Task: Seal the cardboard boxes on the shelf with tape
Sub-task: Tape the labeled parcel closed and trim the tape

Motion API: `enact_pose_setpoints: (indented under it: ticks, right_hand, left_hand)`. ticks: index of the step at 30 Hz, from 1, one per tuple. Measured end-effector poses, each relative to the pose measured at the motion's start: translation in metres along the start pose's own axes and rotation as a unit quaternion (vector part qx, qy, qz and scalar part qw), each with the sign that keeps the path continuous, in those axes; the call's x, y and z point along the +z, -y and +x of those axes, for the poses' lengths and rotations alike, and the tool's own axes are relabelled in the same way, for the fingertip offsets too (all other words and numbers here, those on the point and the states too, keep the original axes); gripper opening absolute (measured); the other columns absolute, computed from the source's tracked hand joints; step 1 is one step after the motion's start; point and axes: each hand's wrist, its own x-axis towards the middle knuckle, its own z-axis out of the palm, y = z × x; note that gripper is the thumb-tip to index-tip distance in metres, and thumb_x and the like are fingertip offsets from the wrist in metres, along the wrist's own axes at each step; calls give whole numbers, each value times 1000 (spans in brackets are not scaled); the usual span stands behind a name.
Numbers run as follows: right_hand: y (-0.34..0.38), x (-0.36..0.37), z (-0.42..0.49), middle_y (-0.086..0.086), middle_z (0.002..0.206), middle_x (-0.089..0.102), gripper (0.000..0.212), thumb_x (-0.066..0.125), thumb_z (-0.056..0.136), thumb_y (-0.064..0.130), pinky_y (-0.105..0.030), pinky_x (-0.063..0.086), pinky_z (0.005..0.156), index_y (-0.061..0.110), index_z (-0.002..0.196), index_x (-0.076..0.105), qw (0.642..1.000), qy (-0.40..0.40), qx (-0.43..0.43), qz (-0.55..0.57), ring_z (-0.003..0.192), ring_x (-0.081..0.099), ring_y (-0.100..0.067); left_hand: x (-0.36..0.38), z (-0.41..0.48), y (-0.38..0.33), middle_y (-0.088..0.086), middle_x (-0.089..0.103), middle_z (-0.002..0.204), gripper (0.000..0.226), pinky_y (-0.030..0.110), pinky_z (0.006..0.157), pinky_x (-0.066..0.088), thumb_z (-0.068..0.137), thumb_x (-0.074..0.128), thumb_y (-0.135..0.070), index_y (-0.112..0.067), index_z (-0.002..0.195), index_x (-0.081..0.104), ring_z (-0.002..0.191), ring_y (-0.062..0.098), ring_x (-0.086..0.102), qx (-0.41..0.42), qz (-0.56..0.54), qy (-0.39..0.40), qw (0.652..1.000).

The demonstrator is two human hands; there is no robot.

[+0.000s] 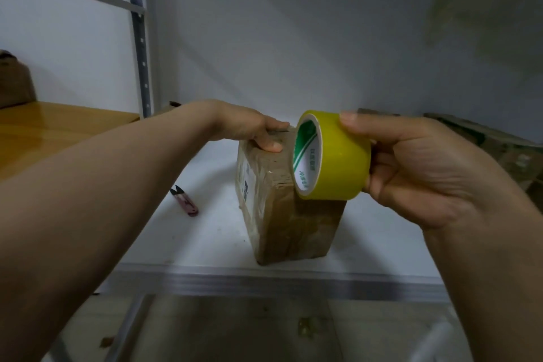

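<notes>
The right hand (417, 173) grips the yellow tape roll (332, 156), pressed against the cardboard box (293, 220) whose top the left hand (252, 129) clasps.

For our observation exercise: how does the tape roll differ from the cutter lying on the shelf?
The tape roll is round and yellow; the cutter is slim, pinkish with dark blades. The tape roll is gripped in the right hand at the top of the box; the cutter lies untouched on the shelf, left of the box. Both are taping tools.

Storeroom: metal shelving (141, 47), taped cardboard boxes (282, 206).
</notes>
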Motion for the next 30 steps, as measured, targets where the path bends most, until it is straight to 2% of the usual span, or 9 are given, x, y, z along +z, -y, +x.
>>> enact_pose_setpoints:
  ticks: [5,8,10,13,15,18,20,24,30]
  right_hand:
    - [7,1,0,-17,106,75,45,68,62,12,-40,63,70,-1,106,69,1000,3,20,-18,90,75,-21]
    - [16,4,-1,-15,114,73,46,67,67,14,-45,60,82,2,111,68,999,15,27,-29,102,73,-24]
    - [20,5,-3,-12,114,73,42,67,74,15,-45,59,88,5,115,67,999,26,21,-32,106,72,-25]
    - [16,2,-10,-14,115,72,48,66,70,13,-46,61,81,2,116,66,999,33,16,-27,102,73,-26]
    - [7,-2,-15,-18,114,73,48,65,67,13,-44,62,77,2,113,68,999,31,21,-31,100,73,-27]
    - [-6,-11,-22,-16,107,74,35,63,69,14,-39,62,74,2,101,71,999,17,35,-29,97,73,-23]
    - [-15,-17,-27,-17,106,75,43,63,67,17,-40,60,77,1,106,70,998,15,49,-28,98,72,-25]
    - [-46,-31,-33,-19,110,74,53,66,68,21,-41,58,85,-4,115,67,996,19,68,-49,102,72,-31]
    - [-66,-41,-32,-22,107,73,48,66,72,20,-43,58,86,-5,113,68,997,7,62,-41,101,71,-37]
  left_hand:
    - [1,1,0,-5,44,152,87,40,121,15,75,67,-49,-33,154,35,141,19,36,-12,8,1,1000]
    - [2,-2,0,-13,55,128,58,20,101,26,95,61,-28,-30,150,40,123,11,45,2,-3,-8,1000]
    - [5,-7,-2,-13,54,123,53,3,80,35,98,55,-20,-28,149,41,115,8,47,15,-14,-25,999]
    - [11,-12,-4,-11,54,124,52,-8,61,35,99,52,-12,-28,147,41,109,6,49,26,-32,-36,998]
    - [14,-14,-4,-10,52,133,53,-4,80,31,99,52,-14,-29,148,40,118,8,49,17,-36,-38,999]
    - [14,-12,-5,-3,37,157,60,26,108,16,99,54,-20,-28,155,34,146,19,29,8,-25,-32,999]
    - [14,-12,-6,-3,24,164,62,34,117,7,100,53,-24,-29,157,29,151,19,17,2,-19,-33,999]
    - [14,-11,-4,-5,2,168,62,38,120,-7,101,49,-31,-32,158,24,154,18,-1,0,-1,-24,1000]
    - [22,-8,2,-2,-2,168,60,36,121,-6,104,41,-26,-26,160,19,154,17,-3,18,-13,-22,1000]
